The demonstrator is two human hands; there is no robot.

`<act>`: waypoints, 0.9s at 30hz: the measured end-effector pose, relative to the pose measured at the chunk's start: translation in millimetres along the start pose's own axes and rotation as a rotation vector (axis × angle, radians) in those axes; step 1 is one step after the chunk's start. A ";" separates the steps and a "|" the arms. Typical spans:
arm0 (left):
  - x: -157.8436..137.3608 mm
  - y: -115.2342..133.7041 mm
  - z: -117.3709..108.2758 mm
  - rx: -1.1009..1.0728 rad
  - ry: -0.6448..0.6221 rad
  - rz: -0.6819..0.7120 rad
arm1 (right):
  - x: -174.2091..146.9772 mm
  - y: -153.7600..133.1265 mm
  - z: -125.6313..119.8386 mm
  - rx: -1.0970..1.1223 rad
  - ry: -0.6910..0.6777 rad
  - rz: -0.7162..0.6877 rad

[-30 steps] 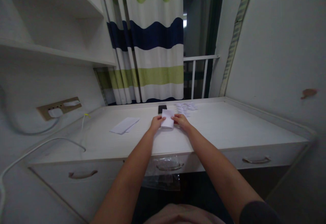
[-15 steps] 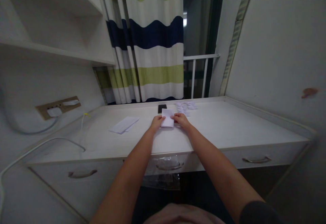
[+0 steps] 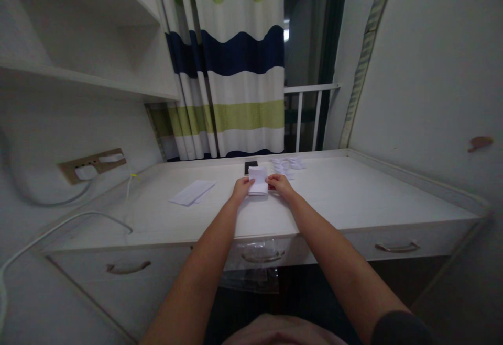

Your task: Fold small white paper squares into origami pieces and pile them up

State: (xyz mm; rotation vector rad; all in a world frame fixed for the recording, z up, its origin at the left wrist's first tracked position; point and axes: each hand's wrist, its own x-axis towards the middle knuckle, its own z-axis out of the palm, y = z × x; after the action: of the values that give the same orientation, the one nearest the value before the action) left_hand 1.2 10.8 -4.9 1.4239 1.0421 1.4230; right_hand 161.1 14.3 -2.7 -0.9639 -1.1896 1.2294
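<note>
A small folded sheet of white paper (image 3: 258, 181) is held up just above the desk, between both hands. My left hand (image 3: 241, 189) pinches its left edge with the thumb in front. My right hand (image 3: 280, 184) grips the right edge, its fingers partly behind the paper. Behind the sheet lies a dark flat object like a phone (image 3: 251, 166), partly covered by the paper. Several small folded white paper pieces (image 3: 285, 166) sit in a cluster beyond my right hand. To the left, a few flat white sheets (image 3: 193, 192) rest on the desk.
The white desk (image 3: 377, 193) has drawers along its front, with a clear plastic bag (image 3: 255, 277) hanging from the middle handle. A white cable (image 3: 78, 214) crosses the left side below a wall socket (image 3: 92, 165). A striped curtain (image 3: 243, 88) hangs behind; a shelf juts out upper left.
Almost nothing differs. Both hands keep hold of the folded paper, and the right fingers have shifted very slightly at its edge. The view has moved a little.
</note>
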 end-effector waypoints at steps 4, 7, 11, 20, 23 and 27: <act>2.1 -1.3 -0.3 0.033 0.043 0.022 | -0.8 1.2 0.8 -0.013 -0.010 0.019; 3.3 -1.4 0.1 0.035 0.055 0.021 | -0.3 2.8 0.7 -0.040 -0.033 0.023; 1.7 0.9 2.0 0.021 0.024 -0.014 | 1.1 4.1 -0.6 -0.080 -0.042 -0.012; 1.7 1.7 1.3 0.074 0.052 0.035 | -4.5 1.0 1.2 -0.117 -0.073 0.009; 1.9 1.4 0.5 0.093 0.091 0.058 | -5.0 1.1 2.0 -0.142 -0.081 0.023; 0.8 0.8 0.3 0.098 0.081 0.072 | -3.3 2.2 1.2 -0.162 -0.089 -0.032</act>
State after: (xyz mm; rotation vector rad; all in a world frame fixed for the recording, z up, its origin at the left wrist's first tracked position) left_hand 1.5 11.3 -3.9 1.4971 1.1351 1.5100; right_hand 159.8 11.2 -5.1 -1.0131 -1.3867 1.1741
